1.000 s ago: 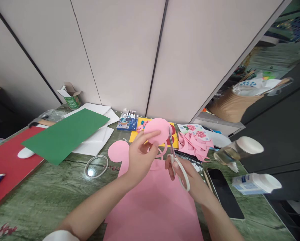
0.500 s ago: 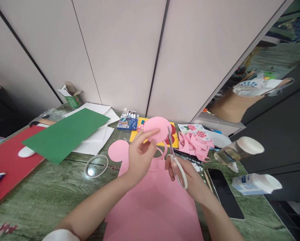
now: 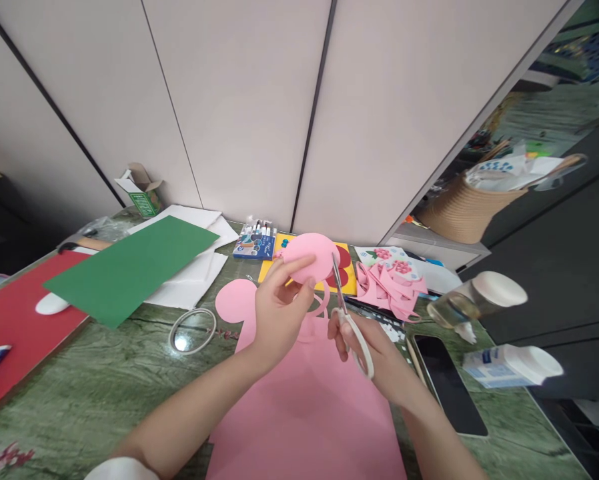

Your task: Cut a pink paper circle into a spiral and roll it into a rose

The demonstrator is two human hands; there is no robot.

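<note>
Between the thumb and fingers of my left hand (image 3: 282,307) is a round pink paper piece (image 3: 312,253), raised above the table. A thin curved pink strip (image 3: 323,301) hangs below its edge. My right hand (image 3: 367,337) grips white-handled scissors (image 3: 347,319), their blades pointing up at the right edge of the round piece. Whether the blades are fully closed is hard to see. Beneath both hands lies a large pink sheet (image 3: 304,413) with cut-outs along its top. Another pink paper circle (image 3: 235,300) lies at its upper left.
Pink paper scraps (image 3: 392,287) are piled at the right, near a phone (image 3: 449,383), a clear jar (image 3: 459,307) and a white bottle (image 3: 512,367). Leftward lie a silver ring (image 3: 193,331), green paper (image 3: 134,267) and a red board (image 3: 24,327). A marker box (image 3: 254,241) stands by the wall.
The round pink piece and the scissors have shifted slightly to the left together. Both hands keep their holds.
</note>
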